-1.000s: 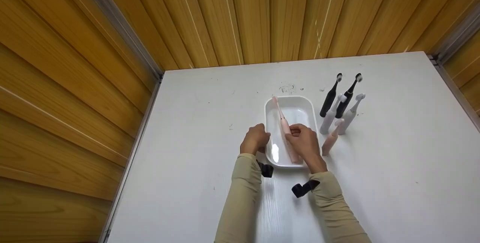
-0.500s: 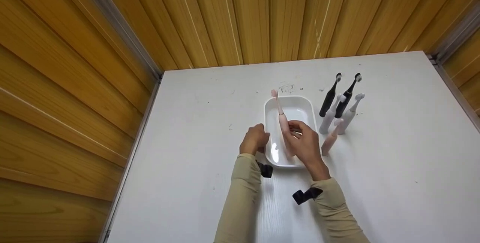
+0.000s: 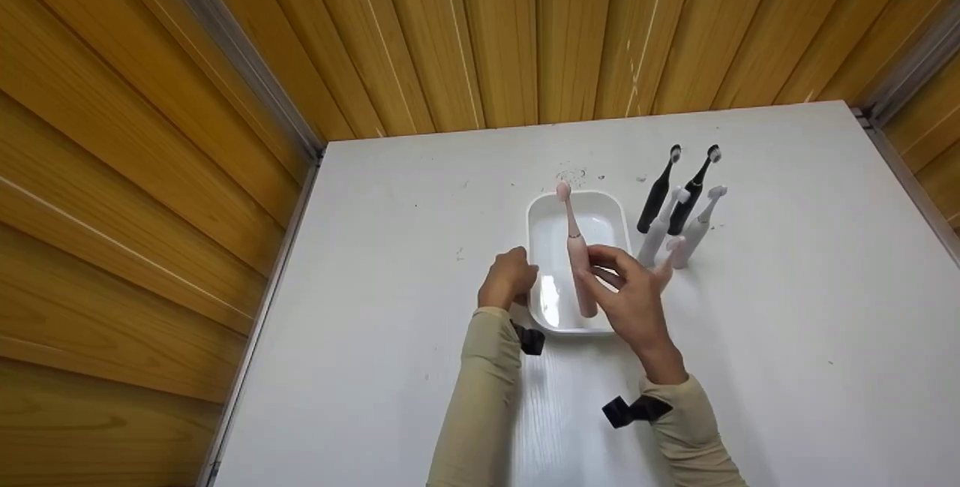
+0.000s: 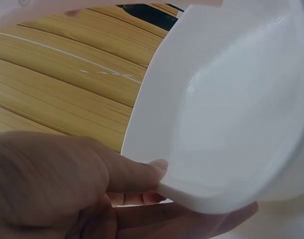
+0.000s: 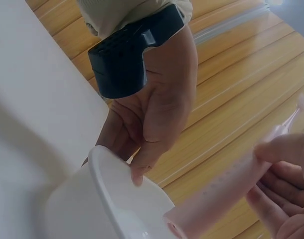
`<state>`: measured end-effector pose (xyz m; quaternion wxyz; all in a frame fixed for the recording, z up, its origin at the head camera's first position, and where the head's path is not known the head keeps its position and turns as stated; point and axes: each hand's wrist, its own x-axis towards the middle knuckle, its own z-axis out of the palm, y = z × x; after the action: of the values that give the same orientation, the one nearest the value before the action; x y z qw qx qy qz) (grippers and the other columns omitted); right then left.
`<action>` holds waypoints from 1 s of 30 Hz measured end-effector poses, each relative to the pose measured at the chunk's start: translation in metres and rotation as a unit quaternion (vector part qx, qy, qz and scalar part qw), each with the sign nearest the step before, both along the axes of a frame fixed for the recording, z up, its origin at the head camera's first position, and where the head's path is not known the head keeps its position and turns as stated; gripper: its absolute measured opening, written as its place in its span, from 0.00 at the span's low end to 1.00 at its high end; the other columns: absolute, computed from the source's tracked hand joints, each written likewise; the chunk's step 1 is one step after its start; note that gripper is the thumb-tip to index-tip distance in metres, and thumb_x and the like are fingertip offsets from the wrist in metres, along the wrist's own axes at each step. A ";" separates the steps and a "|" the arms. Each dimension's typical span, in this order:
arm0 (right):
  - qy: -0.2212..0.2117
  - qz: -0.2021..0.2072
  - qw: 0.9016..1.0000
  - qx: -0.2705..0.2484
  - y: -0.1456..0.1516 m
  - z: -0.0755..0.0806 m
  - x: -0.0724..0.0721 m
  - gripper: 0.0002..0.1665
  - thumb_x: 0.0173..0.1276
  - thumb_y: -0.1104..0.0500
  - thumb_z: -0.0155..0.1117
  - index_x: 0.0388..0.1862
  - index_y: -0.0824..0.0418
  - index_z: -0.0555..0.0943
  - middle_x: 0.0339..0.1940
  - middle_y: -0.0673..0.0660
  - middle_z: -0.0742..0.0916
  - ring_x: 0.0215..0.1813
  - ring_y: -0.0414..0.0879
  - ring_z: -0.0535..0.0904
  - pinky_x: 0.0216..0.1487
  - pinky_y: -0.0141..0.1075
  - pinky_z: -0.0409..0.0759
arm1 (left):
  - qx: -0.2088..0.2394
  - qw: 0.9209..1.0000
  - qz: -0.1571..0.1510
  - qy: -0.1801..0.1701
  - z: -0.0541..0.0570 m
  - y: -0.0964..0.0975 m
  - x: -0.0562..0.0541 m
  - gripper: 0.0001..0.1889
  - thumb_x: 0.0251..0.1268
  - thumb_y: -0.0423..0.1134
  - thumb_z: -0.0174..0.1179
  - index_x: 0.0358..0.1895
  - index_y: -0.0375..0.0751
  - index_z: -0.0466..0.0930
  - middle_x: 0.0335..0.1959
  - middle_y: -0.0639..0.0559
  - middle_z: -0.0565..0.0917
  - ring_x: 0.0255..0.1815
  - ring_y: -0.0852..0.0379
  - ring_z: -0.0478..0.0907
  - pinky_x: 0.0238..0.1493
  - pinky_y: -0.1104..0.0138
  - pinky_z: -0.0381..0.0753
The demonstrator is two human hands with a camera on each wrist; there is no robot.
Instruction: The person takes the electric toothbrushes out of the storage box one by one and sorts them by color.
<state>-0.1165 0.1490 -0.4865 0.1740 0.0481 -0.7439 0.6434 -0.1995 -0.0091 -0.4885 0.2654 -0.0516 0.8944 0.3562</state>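
My right hand (image 3: 628,298) pinches a pink electric toothbrush (image 3: 579,269) by its handle, thumb on one side and fingers on the other. The brush is held over a white tray (image 3: 537,239), its head pointing to the far side. My left hand (image 3: 509,278) grips the tray's left wall; in the left wrist view the thumb (image 4: 142,174) lies over the rim and the fingers sit beneath. Inside the tray only its glossy white bottom shows. The right wrist view shows the handle's lower end close over the tray (image 5: 99,184).
Right of the tray stand several upright electric toothbrushes: two black ones (image 3: 655,198), two white ones (image 3: 696,232) and a pink one (image 3: 667,268), partly hidden by my right hand. Wood-patterned panels (image 3: 495,37) border the white table (image 3: 390,262) at the back and left.
The right hand has lifted the pink toothbrush from lying in the tray and drawn it slightly right and nearer. The left hand has stayed on the tray's wall.
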 end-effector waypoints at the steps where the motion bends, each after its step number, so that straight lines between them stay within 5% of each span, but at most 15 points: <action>1: 0.003 0.005 1.000 0.002 0.002 0.000 0.003 0.20 0.57 0.71 0.69 0.50 0.71 0.79 0.48 0.64 0.84 0.50 0.44 0.82 0.52 0.31 0.80 | 0.001 1.000 0.000 -0.001 0.000 0.000 0.000 0.19 0.72 0.38 0.50 0.62 0.35 0.70 0.49 0.36 0.82 0.32 0.50 0.84 0.35 0.59 0.84; 13: 0.082 0.066 0.994 0.013 0.029 -0.003 0.045 0.22 0.54 0.79 0.66 0.49 0.73 0.78 0.47 0.60 0.83 0.52 0.41 0.82 0.53 0.31 0.80 | -0.006 1.000 0.001 -0.015 0.001 0.000 -0.001 0.19 0.73 0.39 0.49 0.62 0.37 0.70 0.50 0.38 0.81 0.32 0.51 0.83 0.32 0.61 0.83; 19: 0.115 0.058 0.991 -0.042 0.052 -0.009 0.066 0.26 0.49 0.87 0.61 0.51 0.80 0.75 0.50 0.58 0.83 0.55 0.43 0.81 0.55 0.30 0.79 | -0.015 1.000 -0.009 -0.013 0.001 0.000 -0.001 0.20 0.73 0.40 0.49 0.63 0.36 0.70 0.50 0.38 0.81 0.35 0.51 0.82 0.35 0.61 0.83; 25: 0.125 0.008 0.990 -0.069 0.079 -0.018 0.075 0.26 0.48 0.89 0.59 0.50 0.84 0.72 0.49 0.58 0.83 0.54 0.43 0.81 0.54 0.30 0.79 | -0.019 1.000 -0.004 -0.014 0.003 0.000 -0.001 0.20 0.73 0.40 0.49 0.64 0.37 0.69 0.51 0.38 0.81 0.37 0.51 0.82 0.38 0.60 0.83; 30: 0.077 -0.060 0.994 -0.049 0.101 -0.027 0.078 0.26 0.51 0.86 0.61 0.52 0.82 0.73 0.49 0.56 0.83 0.54 0.42 0.81 0.54 0.30 0.78 | -0.024 1.000 0.003 -0.003 0.000 0.003 0.002 0.20 0.73 0.40 0.50 0.63 0.36 0.69 0.50 0.37 0.81 0.34 0.51 0.83 0.35 0.61 0.84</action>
<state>-0.0383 0.2499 -0.5132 0.2717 0.0442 -0.6975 0.6617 -0.1977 -0.0058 -0.4882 0.2659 -0.0623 0.9018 0.3349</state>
